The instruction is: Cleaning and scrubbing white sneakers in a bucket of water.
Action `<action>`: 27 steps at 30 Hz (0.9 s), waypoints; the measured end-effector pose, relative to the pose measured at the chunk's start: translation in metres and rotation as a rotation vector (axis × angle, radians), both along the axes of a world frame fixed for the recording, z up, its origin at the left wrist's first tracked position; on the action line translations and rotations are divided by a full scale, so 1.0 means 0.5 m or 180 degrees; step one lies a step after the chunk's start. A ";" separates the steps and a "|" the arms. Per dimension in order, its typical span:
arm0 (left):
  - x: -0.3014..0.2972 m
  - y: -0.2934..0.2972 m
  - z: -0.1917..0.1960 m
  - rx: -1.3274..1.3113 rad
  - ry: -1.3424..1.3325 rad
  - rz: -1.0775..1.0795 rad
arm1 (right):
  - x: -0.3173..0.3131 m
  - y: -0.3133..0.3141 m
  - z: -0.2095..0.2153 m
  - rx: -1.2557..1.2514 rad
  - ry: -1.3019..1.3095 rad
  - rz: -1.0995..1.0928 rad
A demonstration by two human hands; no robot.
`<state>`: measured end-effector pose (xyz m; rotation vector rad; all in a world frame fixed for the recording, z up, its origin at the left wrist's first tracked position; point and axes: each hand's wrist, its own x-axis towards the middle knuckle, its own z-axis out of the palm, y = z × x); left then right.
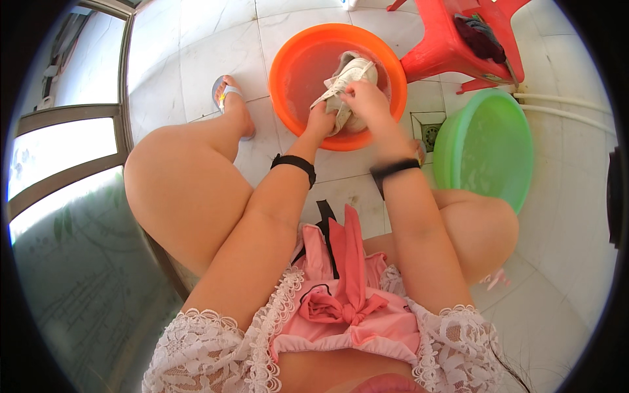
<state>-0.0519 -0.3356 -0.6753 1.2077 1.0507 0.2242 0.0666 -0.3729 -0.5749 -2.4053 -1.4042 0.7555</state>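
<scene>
A white lace-up sneaker (357,71) is held tilted over the orange basin (280,98), which has water in it. My left hand (321,120) grips the shoe along its near left side. Over the shoe's laces, my right hand (367,101) has its fingers drawn together in a pinch. Whatever lies between those fingertips is too small to make out. Part of the shoe is hidden behind my right hand and wrist.
To the right, a green basin (495,150) leans tilted beside a floor drain (430,133). A red plastic stool (436,49) at the far right carries dark cloth (479,38). White pipes (567,101) run along the right wall. A framed glass door (72,196) stands at left.
</scene>
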 end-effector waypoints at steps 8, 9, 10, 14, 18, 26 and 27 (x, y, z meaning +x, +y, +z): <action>0.005 -0.009 0.012 0.0101 0.0036 -0.0064 | 0.072 0.003 0.018 -0.0460 0.0690 -0.0815; -0.004 -0.003 0.002 0.0124 0.0062 -0.0034 | 0.080 0.005 0.033 -0.0444 0.0715 -0.0781; -0.013 0.005 -0.007 0.0217 -0.0004 -0.0066 | 0.088 0.008 0.047 -0.0903 0.0087 -0.0358; 0.004 -0.010 0.018 -0.0101 -0.0075 -0.0011 | 0.083 -0.009 0.059 -0.0179 -0.0824 0.0115; -0.008 -0.002 0.004 -0.0043 0.0062 -0.0134 | 0.010 0.024 0.044 -0.0024 0.0004 0.0158; 0.007 -0.019 0.065 -0.0597 -0.0311 0.0054 | 0.034 -0.002 -0.034 -0.0166 0.0314 -0.0037; -0.012 -0.016 0.073 -0.0576 -0.0272 0.0094 | 0.029 0.007 -0.018 -0.0509 0.1237 -0.0167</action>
